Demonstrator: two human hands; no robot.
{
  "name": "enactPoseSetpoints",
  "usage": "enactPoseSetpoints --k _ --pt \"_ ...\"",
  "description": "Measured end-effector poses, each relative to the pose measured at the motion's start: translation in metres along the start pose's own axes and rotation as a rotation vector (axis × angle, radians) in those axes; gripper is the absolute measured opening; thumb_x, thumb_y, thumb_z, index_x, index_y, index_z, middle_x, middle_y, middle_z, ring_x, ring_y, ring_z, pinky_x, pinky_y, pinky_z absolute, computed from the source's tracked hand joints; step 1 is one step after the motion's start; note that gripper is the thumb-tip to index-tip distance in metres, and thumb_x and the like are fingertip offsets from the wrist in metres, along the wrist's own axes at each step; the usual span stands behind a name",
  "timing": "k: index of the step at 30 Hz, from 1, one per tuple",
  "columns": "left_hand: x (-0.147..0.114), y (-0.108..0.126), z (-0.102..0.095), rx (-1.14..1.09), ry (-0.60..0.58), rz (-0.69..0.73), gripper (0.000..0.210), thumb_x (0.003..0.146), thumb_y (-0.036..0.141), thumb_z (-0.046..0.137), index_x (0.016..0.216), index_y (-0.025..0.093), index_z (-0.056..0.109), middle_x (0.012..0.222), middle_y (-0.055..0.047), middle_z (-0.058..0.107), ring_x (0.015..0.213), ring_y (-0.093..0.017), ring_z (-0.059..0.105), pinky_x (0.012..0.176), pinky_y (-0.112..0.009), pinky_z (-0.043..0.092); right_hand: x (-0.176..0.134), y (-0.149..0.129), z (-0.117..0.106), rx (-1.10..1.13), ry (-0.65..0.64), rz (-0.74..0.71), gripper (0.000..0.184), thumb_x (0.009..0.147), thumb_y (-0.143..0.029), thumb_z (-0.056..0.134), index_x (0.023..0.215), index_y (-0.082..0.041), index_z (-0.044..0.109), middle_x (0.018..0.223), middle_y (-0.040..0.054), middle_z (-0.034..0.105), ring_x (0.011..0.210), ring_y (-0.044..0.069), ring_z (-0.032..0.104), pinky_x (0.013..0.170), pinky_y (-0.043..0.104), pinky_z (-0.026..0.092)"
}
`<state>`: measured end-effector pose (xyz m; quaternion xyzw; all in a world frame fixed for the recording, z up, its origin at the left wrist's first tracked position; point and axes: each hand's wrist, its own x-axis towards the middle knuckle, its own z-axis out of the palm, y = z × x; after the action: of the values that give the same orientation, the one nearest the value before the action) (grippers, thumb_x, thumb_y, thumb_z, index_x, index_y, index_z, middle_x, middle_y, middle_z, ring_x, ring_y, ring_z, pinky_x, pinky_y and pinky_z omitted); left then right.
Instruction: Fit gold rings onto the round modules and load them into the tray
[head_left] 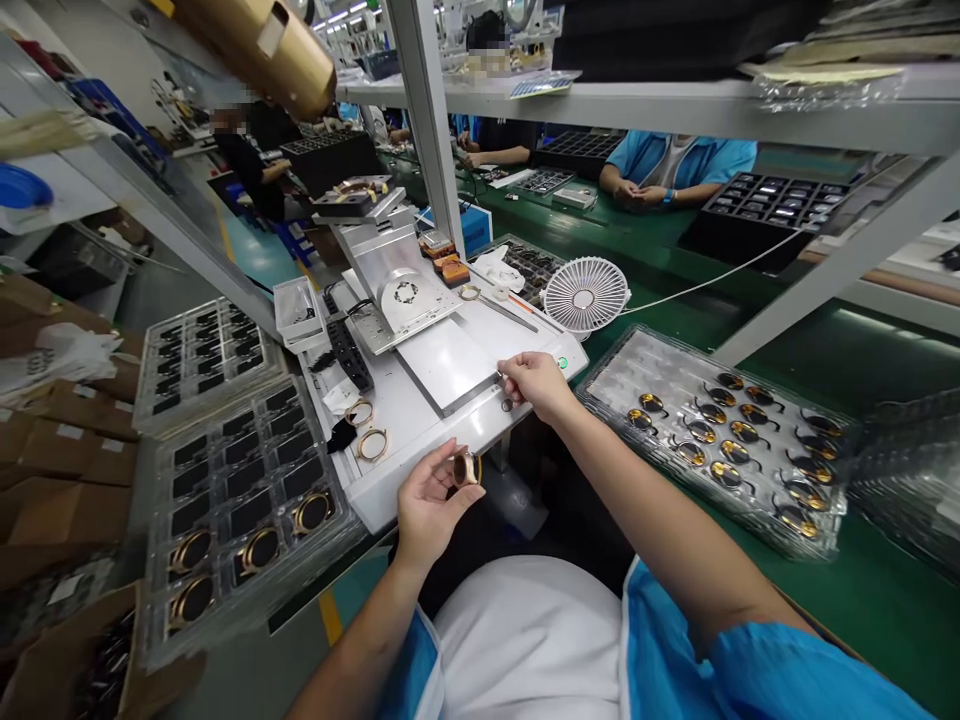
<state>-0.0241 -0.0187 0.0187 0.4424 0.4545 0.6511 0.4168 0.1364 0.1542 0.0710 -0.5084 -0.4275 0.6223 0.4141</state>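
Note:
In the head view, my left hand (436, 498) is closed around a round gold watch case (460, 470), holding it tilted in front of the white machine's front edge. My right hand (537, 384) is pinched at the front right corner of a flat metal plate (450, 362); whatever lies between its fingertips is too small to name. Two gold rings (372, 444) rest on the machine's white base (405, 462), left of the plate. Behind the plate stands a metal fixture (405, 298) with a round seat. Tweezers (510, 314) lie farther back on the right.
A clear tray (161, 560) at left holds dark squares and several gold watch cases. Another tray (626, 365) at right carries round parts with dark straps or cables. A white fan (586, 296) stands behind. A grey post (427, 120) rises ahead; co-workers sit beyond.

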Motion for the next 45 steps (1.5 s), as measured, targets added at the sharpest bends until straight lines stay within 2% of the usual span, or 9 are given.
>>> enactPoseSetpoints --k 3,5,8,11,18,31,39,43,45 --pt "0.0 0.002 0.003 0.157 0.051 0.11 0.068 0.067 0.018 0.094 0.13 0.019 0.068 0.116 -0.012 0.08 0.102 -0.025 0.078 0.091 -0.037 0.065 -0.027 0.003 -0.003 0.001 -0.041 -0.067 0.041 0.077 -0.043 0.085 0.067 -0.02 0.054 0.045 -0.0047 0.055 0.035 0.006 0.042 0.035 0.018 0.037" --pt "0.0 0.002 0.006 0.258 0.044 0.184 0.073 0.069 0.017 0.092 0.137 0.021 0.064 0.121 -0.012 0.079 0.108 -0.026 0.077 0.096 -0.038 0.064 -0.053 0.007 -0.007 -0.03 -0.162 -0.087 0.043 0.073 -0.048 0.087 0.069 -0.019 0.056 0.047 -0.0041 0.057 0.035 0.007 0.044 0.036 0.018 0.037" --pt "0.0 0.003 0.01 0.379 0.011 0.251 0.076 0.073 0.019 0.09 0.142 0.021 0.059 0.125 -0.014 0.077 0.112 -0.027 0.076 0.097 -0.038 0.065 -0.09 0.016 -0.012 -0.107 -0.343 -0.033 0.044 0.071 -0.052 0.087 0.07 -0.018 0.058 0.048 -0.0032 0.059 0.036 0.008 0.047 0.037 0.018 0.036" --pt "-0.001 0.003 0.013 0.458 -0.024 0.293 0.073 0.077 0.021 0.088 0.144 0.022 0.058 0.127 -0.014 0.076 0.111 -0.027 0.077 0.095 -0.038 0.066 -0.109 0.028 -0.013 -0.142 -0.386 0.004 0.045 0.075 -0.057 0.083 0.071 -0.019 0.058 0.049 -0.0026 0.06 0.038 0.009 0.048 0.038 0.018 0.037" --pt "-0.002 0.004 0.016 0.518 -0.056 0.381 0.071 0.081 0.017 0.084 0.146 0.026 0.056 0.128 -0.012 0.076 0.109 -0.025 0.077 0.094 -0.037 0.067 -0.113 0.034 -0.008 -0.145 -0.348 -0.036 0.045 0.077 -0.058 0.08 0.073 -0.019 0.058 0.054 -0.0014 0.063 0.041 0.009 0.048 0.039 0.019 0.037" --pt "-0.006 0.001 0.012 0.595 -0.06 0.399 0.064 0.081 0.018 0.084 0.14 0.025 0.061 0.127 -0.011 0.076 0.107 -0.026 0.078 0.093 -0.039 0.068 -0.114 0.038 -0.005 -0.15 -0.312 -0.08 0.036 0.08 -0.047 0.078 0.071 -0.02 0.057 0.054 -0.0014 0.063 0.042 0.008 0.048 0.041 0.018 0.036" --pt "-0.005 -0.002 0.018 0.518 -0.06 0.409 0.064 0.078 0.015 0.086 0.137 0.022 0.062 0.125 -0.011 0.077 0.106 -0.027 0.078 0.092 -0.039 0.068 -0.108 0.046 -0.006 -0.071 -0.279 -0.051 0.038 0.071 -0.046 0.085 0.077 -0.019 0.058 0.059 -0.0021 0.063 0.049 0.01 0.055 0.044 0.018 0.038" --pt "-0.011 -0.016 0.03 0.455 -0.196 0.348 0.066 0.082 0.018 0.083 0.142 0.023 0.058 0.131 -0.012 0.074 0.112 -0.027 0.076 0.097 -0.042 0.066 -0.108 0.053 -0.036 -0.055 -0.359 0.024 0.044 0.069 -0.056 0.081 0.081 -0.019 0.059 0.065 -0.0012 0.063 0.051 0.012 0.055 0.044 0.021 0.043" --pt "-0.015 -0.025 0.032 0.478 -0.307 0.305 0.067 0.085 0.022 0.08 0.146 0.024 0.054 0.14 -0.014 0.068 0.121 -0.029 0.072 0.102 -0.046 0.063 -0.114 0.057 -0.075 -0.201 -0.176 -0.048 0.042 0.072 -0.057 0.076 0.08 -0.02 0.059 0.063 -0.0021 0.06 0.049 0.012 0.05 0.045 0.022 0.043"
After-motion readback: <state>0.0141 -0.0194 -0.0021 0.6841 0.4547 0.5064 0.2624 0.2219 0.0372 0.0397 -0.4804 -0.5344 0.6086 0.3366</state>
